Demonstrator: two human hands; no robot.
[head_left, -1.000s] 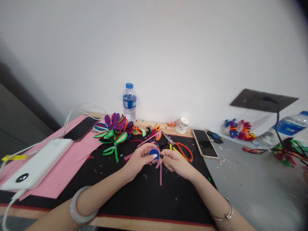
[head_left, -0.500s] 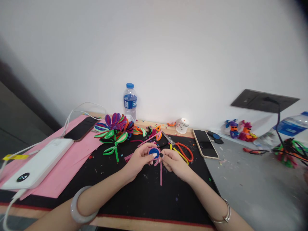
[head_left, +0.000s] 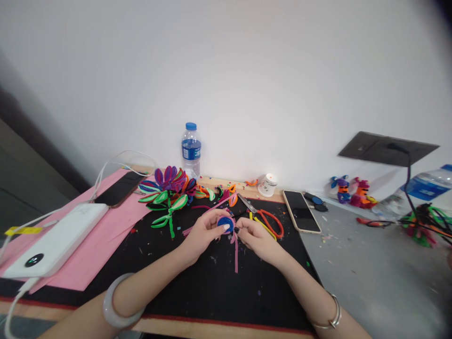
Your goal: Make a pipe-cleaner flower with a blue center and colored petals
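Note:
My left hand (head_left: 204,234) grips a round blue disc (head_left: 223,223) with a pink-purple rim, thumb on its face and fingers behind. At the disc's right edge, my right hand (head_left: 257,239) pinches a pink pipe cleaner (head_left: 236,258), whose end hangs down over the black mat. The fingertips hide exactly where strip and disc meet. More pink pipe cleaners (head_left: 187,231) lie behind my left hand. Just beyond my right hand rest orange-handled scissors (head_left: 271,221), their blades partly spread, and a yellow pipe cleaner (head_left: 265,227).
Behind the hands lie a colourful pipe-cleaner flower (head_left: 170,188), a water bottle (head_left: 191,150) and a white paper cup (head_left: 267,185). A phone (head_left: 302,212) is at right. At left, a power bank (head_left: 56,240) and another phone (head_left: 120,188) sit on pink paper (head_left: 84,268).
The disc has tilted slightly and shifted a little left in my left hand. Right fingertips have moved only slightly at its edge; the surroundings look the same.

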